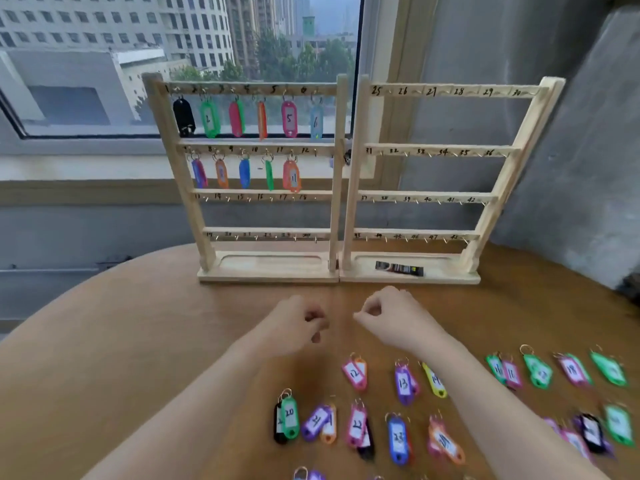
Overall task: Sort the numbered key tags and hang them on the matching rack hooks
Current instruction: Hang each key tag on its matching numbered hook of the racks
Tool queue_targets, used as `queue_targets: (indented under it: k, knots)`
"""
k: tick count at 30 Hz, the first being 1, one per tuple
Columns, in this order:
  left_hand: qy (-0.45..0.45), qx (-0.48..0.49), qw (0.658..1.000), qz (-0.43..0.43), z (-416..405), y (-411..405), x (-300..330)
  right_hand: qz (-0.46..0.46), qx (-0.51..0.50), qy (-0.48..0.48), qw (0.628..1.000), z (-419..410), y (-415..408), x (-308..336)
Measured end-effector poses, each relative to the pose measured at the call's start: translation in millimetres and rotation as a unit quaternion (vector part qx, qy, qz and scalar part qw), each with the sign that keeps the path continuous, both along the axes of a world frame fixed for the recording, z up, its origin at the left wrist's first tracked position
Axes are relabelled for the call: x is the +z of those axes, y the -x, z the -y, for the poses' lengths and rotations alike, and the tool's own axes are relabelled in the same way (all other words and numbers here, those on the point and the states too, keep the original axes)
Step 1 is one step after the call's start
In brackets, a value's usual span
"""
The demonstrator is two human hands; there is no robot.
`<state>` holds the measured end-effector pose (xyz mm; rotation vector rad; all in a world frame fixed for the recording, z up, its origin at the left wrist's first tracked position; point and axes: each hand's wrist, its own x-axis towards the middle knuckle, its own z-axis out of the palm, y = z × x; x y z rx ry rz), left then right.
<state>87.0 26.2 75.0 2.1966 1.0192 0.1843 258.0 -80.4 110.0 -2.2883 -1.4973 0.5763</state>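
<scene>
Window (104, 64) overlooking towers; grey wall (485, 46); wooden table (121, 341).

Lit softly by overcast daylight from the window (180, 64) behind the racks (263, 174). Showed no glare and only faint shadows on the table (121, 341). Bowed straight lines toward the edges, wide-angle style. Smeared the nearest key tags (585, 434) and both hands with motion blur.

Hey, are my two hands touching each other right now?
Apart. The head view shows bare brown table between the left hand and the right hand, both with fingers curled and hovering in front of the racks.
</scene>
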Motion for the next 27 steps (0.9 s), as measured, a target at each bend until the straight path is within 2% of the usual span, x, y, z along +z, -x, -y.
queue_targets:
  k: [3, 6, 8, 18, 27]
  knots:
    - [-0.004, -0.033, 0.998, -0.05, 27.0, -6.5, -25.4, 0.057, 0.023, 0.051, 0.997, 23.9, 7.5, -13.4]
    - [-0.024, 0.005, 0.999, -0.039, 38.6, -11.9, -32.9, 0.084, 0.022, 0.067, 0.994, 30.7, 9.9, -21.6]
    - [-0.001, 0.024, 0.999, -0.034, 42.1, -13.3, -33.0, 0.09, 0.02, 0.08, 0.993, 31.5, 9.7, -24.6]
    - [0.018, 0.027, 0.999, -0.02, 42.3, -4.6, -33.3, 0.066, 0.014, 0.109, 0.992, 29.5, 21.2, -38.0]
    - [0.015, 0.08, 0.997, 0.018, 27.8, 20.1, -27.2, 0.045, 0.027, 0.107, 0.993, 26.7, 28.5, -35.8]
